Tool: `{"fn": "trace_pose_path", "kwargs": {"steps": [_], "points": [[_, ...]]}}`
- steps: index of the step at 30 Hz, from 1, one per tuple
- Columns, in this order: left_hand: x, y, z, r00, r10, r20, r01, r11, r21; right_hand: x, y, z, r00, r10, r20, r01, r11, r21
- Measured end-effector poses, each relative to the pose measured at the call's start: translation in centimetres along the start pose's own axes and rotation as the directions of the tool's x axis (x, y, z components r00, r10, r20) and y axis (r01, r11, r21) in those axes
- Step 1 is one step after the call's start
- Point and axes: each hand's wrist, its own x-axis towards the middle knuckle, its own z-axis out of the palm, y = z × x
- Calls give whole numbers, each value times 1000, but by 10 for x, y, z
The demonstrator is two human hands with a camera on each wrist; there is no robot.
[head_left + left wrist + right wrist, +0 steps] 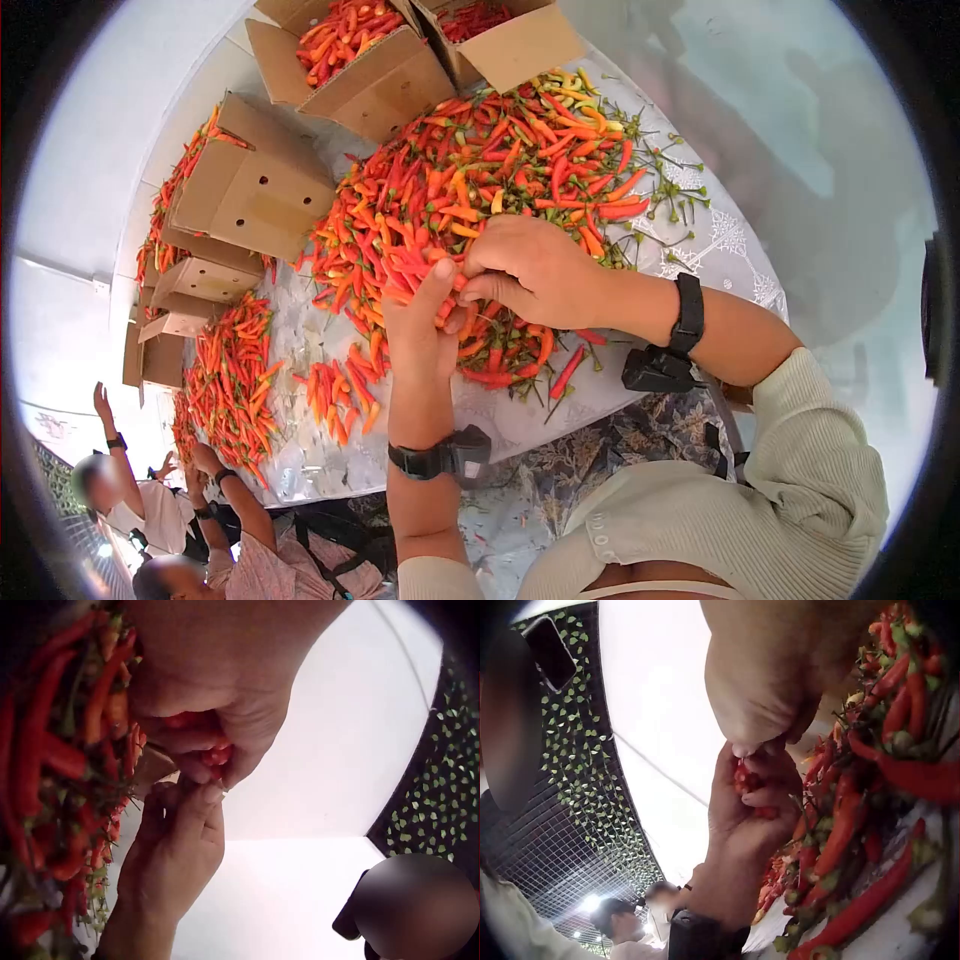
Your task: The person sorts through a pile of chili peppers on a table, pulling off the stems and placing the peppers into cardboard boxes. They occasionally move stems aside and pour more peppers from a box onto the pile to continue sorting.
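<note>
My left hand (420,325) curls round several red chili peppers (217,755), whose ends show between its fingers in the left wrist view. Against it, my right hand (540,265) pinches at the end of a chili pepper (744,777) with thumb and fingertips; the pinched stem end is mostly hidden by the fingers. Both hands meet above a large pile of red and orange chili peppers (390,215), many with green stems. A red chili with its stem (567,372) lies near the table's front edge, beside the pile.
Cardboard boxes (255,185) of chilies stand along the far and left sides. Loose green stems (680,205) lie at the right on the patterned tablecloth (735,245). A small group of chilies (335,395) and another pile (230,375) lie leftward, where other people's hands (207,460) work.
</note>
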Motion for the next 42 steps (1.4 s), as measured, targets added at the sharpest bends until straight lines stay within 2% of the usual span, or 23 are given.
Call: {"fn": "trace_pose_path", "kwargs": {"steps": [5, 8, 11, 14, 15, 18, 21, 22, 24, 26, 27, 29, 33, 36, 39, 42], "points": [[-3, 3, 4, 1000, -19, 16, 19, 999, -34, 1, -1, 1, 996, -76, -48, 78, 996, 35], [1, 1, -10, 983, -151, 106, 167, 972, -164, 3, -4, 1, 992, -127, -19, 127, 992, 2], [1, 2, -9, 976, -195, 92, 210, 959, -190, 4, 1, 3, 981, -183, -67, 185, 982, 26], [3, 3, -13, 963, -193, 188, 248, 908, -338, 5, 1, -1, 974, -211, -82, 212, 977, 2], [5, 4, -15, 969, -169, 179, 227, 894, -386, 5, -1, -3, 973, -212, -86, 212, 977, -11], [9, 6, -22, 982, -117, 145, 173, 859, -481, 7, -5, -11, 996, -86, -40, 83, 994, -74], [9, 5, -24, 984, -134, 114, 172, 864, -472, 11, 11, -16, 980, -116, -161, 70, 960, -271], [8, 5, -21, 982, -156, 106, 188, 872, -453, 12, 22, -21, 989, -41, -141, 6, 971, -239], [6, 3, -22, 975, -190, 112, 220, 864, -452, 12, 46, -39, 960, 217, -178, -260, 925, -277], [9, 0, -28, 967, -207, 148, 253, 837, -485, 9, 68, -61, 915, 264, -305, -365, 865, -345], [8, 0, -25, 974, -205, 100, 227, 839, -494, 9, 71, -69, 887, 282, -366, -417, 829, -373], [6, 2, -17, 980, -201, -1, 173, 844, -509, 4, 74, -79, 921, 262, -287, -375, 792, -481], [8, -1, -23, 978, -166, 126, 208, 809, -550, -5, 85, -73, 961, 223, -165, -276, 692, -667], [9, -3, -23, 980, -132, 151, 195, 804, -562, -3, 78, -76, 954, 274, -120, -279, 672, -686], [8, -2, -22, 980, -132, 152, 195, 801, -566, 2, 73, -75, 949, 293, -118, -299, 716, -631], [9, -1, -22, 981, -150, 126, 195, 821, -537, 9, 55, -62, 932, 256, -258, -344, 850, -399]]}}
